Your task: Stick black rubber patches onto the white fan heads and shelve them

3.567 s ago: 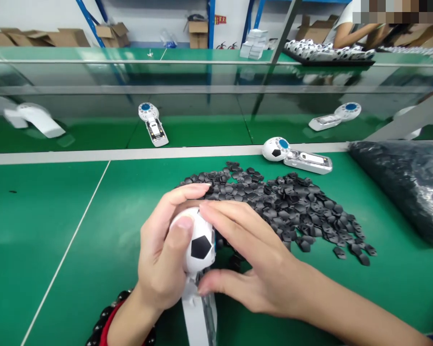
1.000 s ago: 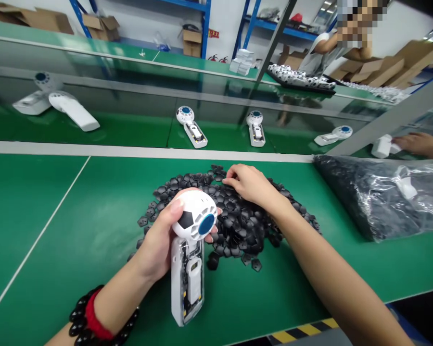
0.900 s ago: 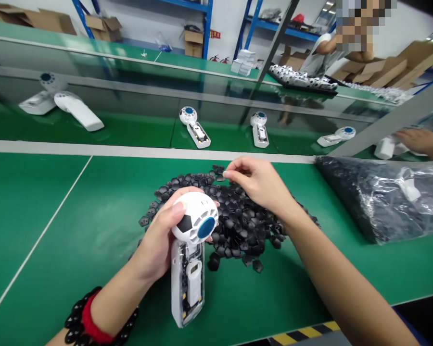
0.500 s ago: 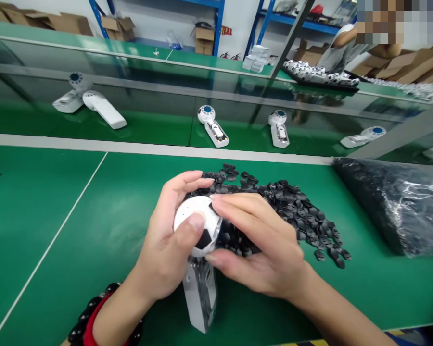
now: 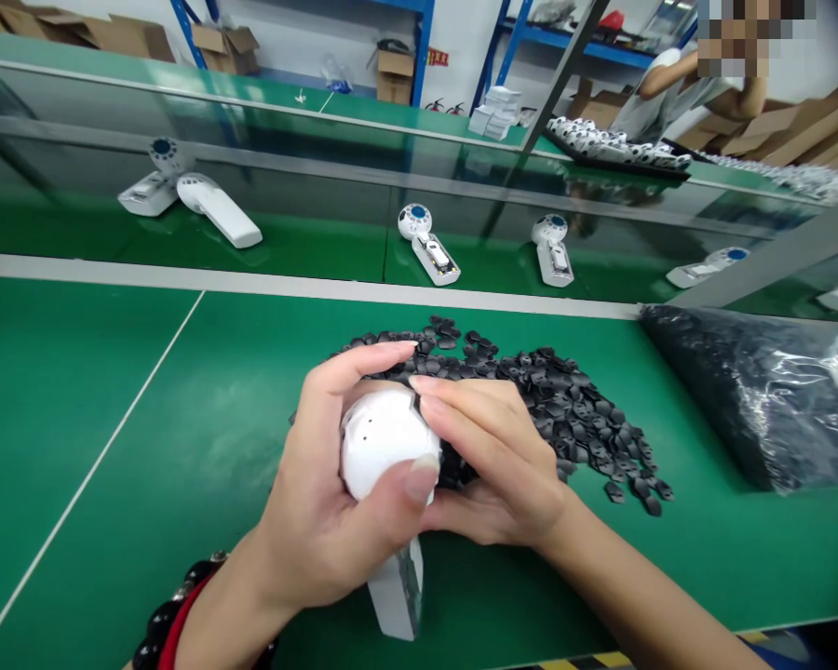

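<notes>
My left hand [image 5: 328,502] is closed around the round head of a white ball-headed device [image 5: 384,437], with the thumb lying across the ball's front. Below the ball, the device's pale handle [image 5: 395,596] points down toward me. My right hand [image 5: 495,456] grips the right side of the ball, fingertips at its upper right edge and thumb lower down. A dark patch shows beside those fingertips; whether it is a loose piece I cannot tell. Behind both hands spreads a pile of small black pentagon-like pieces [image 5: 579,409].
On the belt beyond the grey rail [image 5: 307,290] lie several similar devices [image 5: 433,256]. A clear plastic bag with dark contents [image 5: 761,400] is at the right. Across the line, a person [image 5: 670,93] stands near a black tray [image 5: 601,163] of spotted balls.
The ball has turned in my hands, so its black patch no longer shows and two small holes do. My left thumb has moved right across it. The devices on the belt have shifted right.
</notes>
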A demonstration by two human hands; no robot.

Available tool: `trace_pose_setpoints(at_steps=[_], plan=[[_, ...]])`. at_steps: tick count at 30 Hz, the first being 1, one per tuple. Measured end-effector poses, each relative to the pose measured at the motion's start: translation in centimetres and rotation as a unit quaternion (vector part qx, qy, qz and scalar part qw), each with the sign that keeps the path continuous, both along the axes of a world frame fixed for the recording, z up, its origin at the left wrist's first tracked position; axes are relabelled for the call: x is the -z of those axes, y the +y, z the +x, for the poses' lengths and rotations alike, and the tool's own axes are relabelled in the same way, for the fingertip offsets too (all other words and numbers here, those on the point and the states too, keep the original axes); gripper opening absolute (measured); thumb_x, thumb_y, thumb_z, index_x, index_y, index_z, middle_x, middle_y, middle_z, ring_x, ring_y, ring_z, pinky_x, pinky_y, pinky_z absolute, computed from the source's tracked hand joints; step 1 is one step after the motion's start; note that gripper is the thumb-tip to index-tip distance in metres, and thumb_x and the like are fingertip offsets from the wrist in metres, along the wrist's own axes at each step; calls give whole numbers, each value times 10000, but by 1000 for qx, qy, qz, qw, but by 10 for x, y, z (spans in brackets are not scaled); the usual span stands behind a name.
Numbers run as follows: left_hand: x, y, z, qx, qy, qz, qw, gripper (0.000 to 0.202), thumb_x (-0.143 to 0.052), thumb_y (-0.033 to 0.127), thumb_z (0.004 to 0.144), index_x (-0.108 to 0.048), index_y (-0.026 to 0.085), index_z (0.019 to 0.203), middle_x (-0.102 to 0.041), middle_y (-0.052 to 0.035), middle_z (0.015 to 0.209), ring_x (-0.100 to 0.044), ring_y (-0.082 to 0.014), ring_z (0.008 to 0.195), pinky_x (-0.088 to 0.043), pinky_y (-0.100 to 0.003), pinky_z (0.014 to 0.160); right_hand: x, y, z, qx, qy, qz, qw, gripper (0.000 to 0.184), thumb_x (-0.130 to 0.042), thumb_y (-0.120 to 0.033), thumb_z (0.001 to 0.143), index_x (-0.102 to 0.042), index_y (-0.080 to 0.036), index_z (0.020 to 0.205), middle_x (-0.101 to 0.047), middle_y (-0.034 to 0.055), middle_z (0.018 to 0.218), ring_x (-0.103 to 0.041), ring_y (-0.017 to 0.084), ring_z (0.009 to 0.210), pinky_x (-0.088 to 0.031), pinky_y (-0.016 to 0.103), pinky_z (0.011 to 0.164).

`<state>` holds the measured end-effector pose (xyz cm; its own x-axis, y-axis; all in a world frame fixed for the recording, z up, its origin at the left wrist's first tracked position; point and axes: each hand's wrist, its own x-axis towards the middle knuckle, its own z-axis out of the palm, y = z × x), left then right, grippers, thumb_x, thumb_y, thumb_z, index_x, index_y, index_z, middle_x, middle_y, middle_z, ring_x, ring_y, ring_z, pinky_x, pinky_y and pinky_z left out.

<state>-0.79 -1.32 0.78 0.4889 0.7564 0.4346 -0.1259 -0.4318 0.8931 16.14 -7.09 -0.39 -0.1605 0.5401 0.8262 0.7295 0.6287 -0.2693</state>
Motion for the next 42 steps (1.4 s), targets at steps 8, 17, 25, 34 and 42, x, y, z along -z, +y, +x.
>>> trace_pose_setpoints(at_steps=[8,17,25,34,42], plan=[[-6,3,-2,-29,10,108,994,369,-586,318,976,-634,337,1342,-655,48,1391,-624,-185,1252,-488,-286,1100,-5,7,-5,-32,-4,-21,999,487,-639,-420,978,-536,-161,1378,-721,113,1258,-709,221,1125,-571,335,735],[9,2,-5,-96,27,83,992,272,-629,251,915,-755,362,1130,-759,82,1178,-712,-183,1100,-579,-273,979,0,15,-6,-39,5,19,999,458,-615,-487,990,-602,-100,1234,-755,138,1141,-729,168,1042,-506,306,702],[-13,14,21,-240,-137,-149,949,290,-625,389,930,-710,278,1184,-706,12,1285,-685,-229,1078,-589,-351,918,-16,3,-1,-52,41,-330,942,1049,-803,-503,798,-227,-207,1623,-598,139,1441,-700,283,1133,-617,362,822],[6,22,2,-133,50,-141,980,236,-663,491,911,-726,322,1064,-637,4,1395,-672,-242,1152,-570,-314,939,-31,108,233,328,56,-364,870,380,-639,-372,995,-601,-157,1307,-603,112,1328,-638,258,1140,-545,479,986],[11,21,8,-72,99,-76,990,188,-617,404,955,-743,298,864,-753,4,1057,-699,-174,1085,-568,-186,892,26,168,201,310,20,-401,862,427,-674,-348,972,-574,-174,1349,-579,122,1375,-595,290,1222,-503,536,1035]])
